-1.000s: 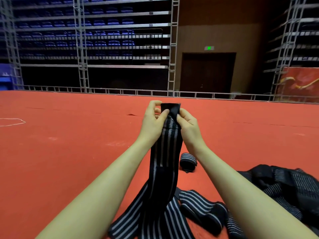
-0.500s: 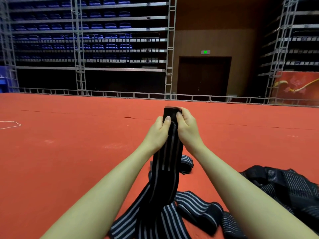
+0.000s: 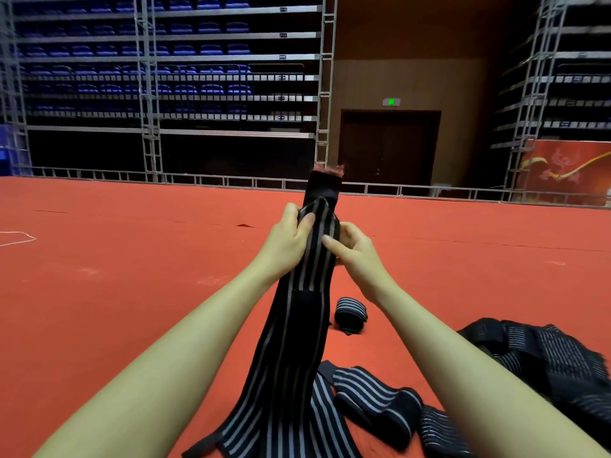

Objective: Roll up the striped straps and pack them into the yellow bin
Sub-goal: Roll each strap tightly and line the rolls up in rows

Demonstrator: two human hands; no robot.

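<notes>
A long black strap with grey stripes [image 3: 297, 325] is held upright in front of me, its lower part trailing to the red floor. My left hand [image 3: 286, 242] pinches its left edge near the top and my right hand [image 3: 353, 251] grips its right edge, thumb on the front. The strap's plain black end stands up above both hands. One rolled striped strap [image 3: 351, 314] lies on the floor just beyond my right forearm. No yellow bin is in view.
More loose striped straps [image 3: 377, 401] lie by my right arm, and a dark heap of them [image 3: 545, 361] is at the right edge. Red carpet floor [image 3: 115, 292] spreads all around. A metal rail and seating scaffolds stand far behind.
The strap's black end, folded down under my thumbs before, now stands free above my hands. Both hands have slid lower on the strap.
</notes>
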